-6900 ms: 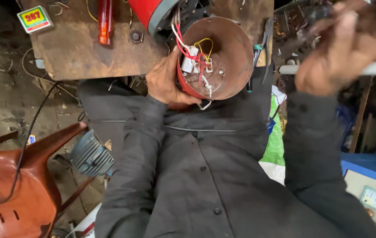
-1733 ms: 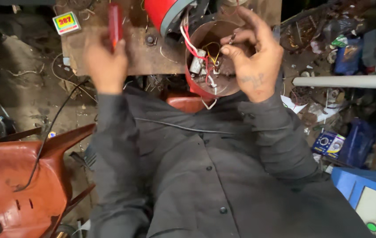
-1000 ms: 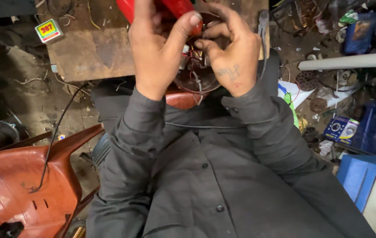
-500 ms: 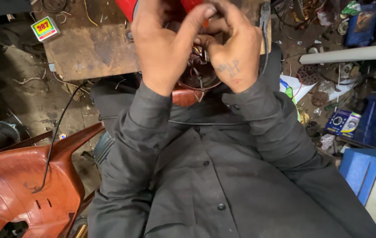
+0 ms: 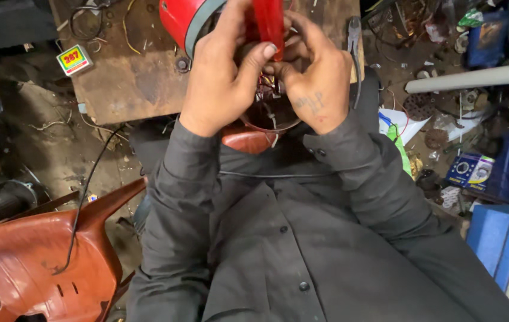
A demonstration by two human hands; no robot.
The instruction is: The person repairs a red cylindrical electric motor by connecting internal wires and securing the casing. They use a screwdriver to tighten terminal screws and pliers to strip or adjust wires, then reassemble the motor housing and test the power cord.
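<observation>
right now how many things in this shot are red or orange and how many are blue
red or orange: 4 (red-handled tool held in both hands, red round housing, reddish bowl, orange plastic chair)
blue: 3 (blue box, blue machine, blue container)
total: 7

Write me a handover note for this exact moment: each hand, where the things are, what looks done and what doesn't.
Left hand: closed around the red plastic tool handle, held upright over the work.
Right hand: fingers pinched at the coloured wires inside the round red casing.
Casing sits in the lap at the edge of the worn wooden board; grey pliers lie on the board to the right.
Done: casing is open, wires exposed.
Left: wires remain loose, casing not closed.
</observation>
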